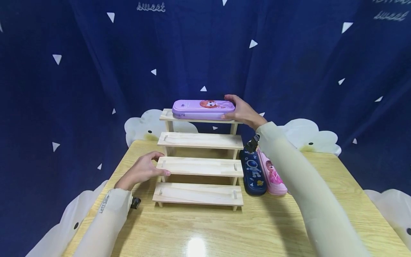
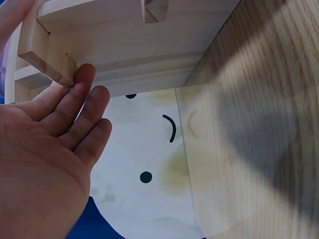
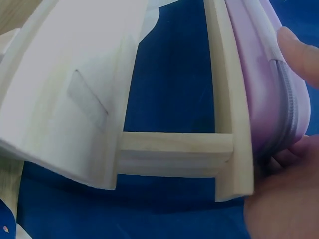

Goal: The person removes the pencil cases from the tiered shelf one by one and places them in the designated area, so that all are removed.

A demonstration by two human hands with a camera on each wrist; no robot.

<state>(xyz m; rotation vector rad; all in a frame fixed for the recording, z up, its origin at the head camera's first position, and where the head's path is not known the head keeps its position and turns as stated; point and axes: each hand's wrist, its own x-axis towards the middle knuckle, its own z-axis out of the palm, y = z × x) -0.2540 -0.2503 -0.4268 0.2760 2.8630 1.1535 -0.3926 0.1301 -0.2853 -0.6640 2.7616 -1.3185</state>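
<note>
A wooden four-tier stepped rack [image 1: 200, 166] stands on the table. On its top tier lies a purple pencil case [image 1: 192, 109] with a cartoon girl on the lid. My right hand [image 1: 242, 111] grips the right end of this case, thumb at the front and fingers behind. In the right wrist view the case's rounded, zipped end [image 3: 271, 99] sits against the top board, between thumb and fingers. My left hand [image 1: 146, 168] holds the left end of a lower tier, thumb on the front edge. The left wrist view shows its fingers [image 2: 92, 107] at the rack's side.
A dark blue astronaut pencil case [image 1: 253, 173] and a pink pencil case [image 1: 273, 175] lie side by side on the table, right of the rack. The right sleeve passes over part of the pink one. A dark blue curtain [image 1: 205, 46] with white triangles hangs behind.
</note>
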